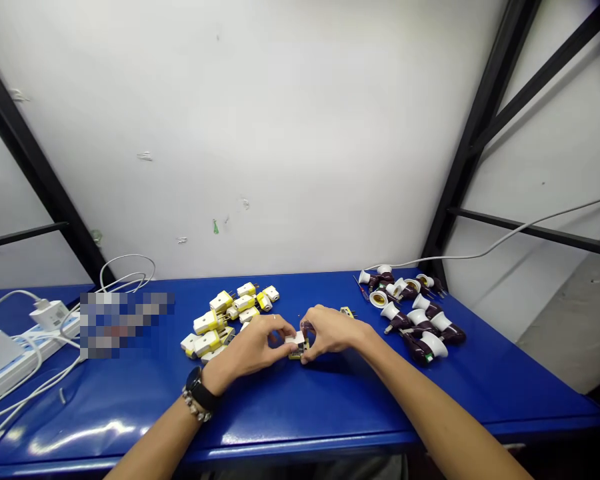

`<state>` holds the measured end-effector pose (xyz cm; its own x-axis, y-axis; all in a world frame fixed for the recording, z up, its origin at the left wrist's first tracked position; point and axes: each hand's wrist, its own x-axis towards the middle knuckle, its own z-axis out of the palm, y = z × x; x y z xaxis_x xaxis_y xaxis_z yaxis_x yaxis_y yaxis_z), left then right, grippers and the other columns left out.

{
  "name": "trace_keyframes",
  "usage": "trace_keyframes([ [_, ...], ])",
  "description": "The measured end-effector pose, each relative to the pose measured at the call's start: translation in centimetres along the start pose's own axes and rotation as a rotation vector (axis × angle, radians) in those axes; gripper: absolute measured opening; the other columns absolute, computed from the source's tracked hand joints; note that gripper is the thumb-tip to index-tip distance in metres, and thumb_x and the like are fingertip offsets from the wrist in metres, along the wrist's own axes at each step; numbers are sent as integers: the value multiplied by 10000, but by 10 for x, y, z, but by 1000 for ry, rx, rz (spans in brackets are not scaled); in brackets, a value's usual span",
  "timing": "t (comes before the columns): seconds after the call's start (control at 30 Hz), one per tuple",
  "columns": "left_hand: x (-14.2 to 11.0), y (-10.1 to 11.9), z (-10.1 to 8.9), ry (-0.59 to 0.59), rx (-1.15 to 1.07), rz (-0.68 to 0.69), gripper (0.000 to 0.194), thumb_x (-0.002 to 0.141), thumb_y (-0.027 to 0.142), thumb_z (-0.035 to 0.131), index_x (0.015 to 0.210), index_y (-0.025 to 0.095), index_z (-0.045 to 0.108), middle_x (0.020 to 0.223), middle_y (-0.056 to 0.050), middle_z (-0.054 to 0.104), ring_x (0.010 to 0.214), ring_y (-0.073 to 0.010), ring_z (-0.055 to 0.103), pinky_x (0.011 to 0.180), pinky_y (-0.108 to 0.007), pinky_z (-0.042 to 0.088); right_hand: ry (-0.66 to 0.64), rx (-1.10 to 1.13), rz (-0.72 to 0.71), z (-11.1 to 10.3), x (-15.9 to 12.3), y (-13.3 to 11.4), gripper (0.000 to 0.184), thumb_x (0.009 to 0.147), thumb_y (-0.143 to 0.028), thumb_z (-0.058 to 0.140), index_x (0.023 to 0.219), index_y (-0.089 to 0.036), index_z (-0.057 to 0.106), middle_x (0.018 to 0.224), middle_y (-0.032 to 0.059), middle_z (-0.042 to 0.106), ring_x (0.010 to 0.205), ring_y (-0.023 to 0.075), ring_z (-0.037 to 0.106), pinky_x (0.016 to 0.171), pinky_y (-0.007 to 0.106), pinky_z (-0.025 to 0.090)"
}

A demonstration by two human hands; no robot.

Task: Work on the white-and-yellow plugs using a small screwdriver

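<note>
Between my two hands, low over the blue table, is a small yellow and white plug [296, 348] with a dark inside showing. My left hand [260, 343] pinches its white part from the left, thumb and fingers closed on it. From the right, my right hand [330, 331] grips the plug's other side with bent fingers. Left of my left hand lies a loose pile of yellow and white plugs [209, 323]. Just behind my right hand, another yellow plug piece [347, 312] is partly hidden. The fingers cover much of the held plug.
Several maroon and white lamp sockets [423, 320] lie at the right, beside a thin screwdriver [361, 289]. At the left are a white power strip [25, 363], a charger [50, 315] and tangled white cables. Black metal posts [473, 147] and a white wall bound the blue table [290, 413].
</note>
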<state>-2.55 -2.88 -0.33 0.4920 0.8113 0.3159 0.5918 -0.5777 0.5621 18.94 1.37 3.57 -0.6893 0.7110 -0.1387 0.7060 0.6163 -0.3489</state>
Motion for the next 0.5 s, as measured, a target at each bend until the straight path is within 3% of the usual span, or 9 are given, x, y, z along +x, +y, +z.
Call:
trace_keyframes([
  [0.2,9,-13,4,-6,28,-108,298,975,427,556,1035,195,734,988,-61,743,821,-188,674,738,-272,532,-143,81,73,-8,-5,19,485,516,-569,864,795,-190,747,660,-26,645,577,139,553,460,230,303],
  [0.37,30,-9,18,-98,336,-116,343,1040,302,396,1028,168,711,961,-112,730,915,-241,679,817,-319,485,-154,92,85,-11,-7,27,488,499,-569,873,779,-190,747,655,-40,621,567,125,527,466,235,296],
  [0.5,45,-10,19,-94,359,-172,366,1036,263,367,938,159,704,906,-114,734,859,-235,689,748,-300,465,-159,99,100,-11,-8,26,490,500,-562,877,795,-191,752,671,-41,619,571,121,517,475,238,293],
])
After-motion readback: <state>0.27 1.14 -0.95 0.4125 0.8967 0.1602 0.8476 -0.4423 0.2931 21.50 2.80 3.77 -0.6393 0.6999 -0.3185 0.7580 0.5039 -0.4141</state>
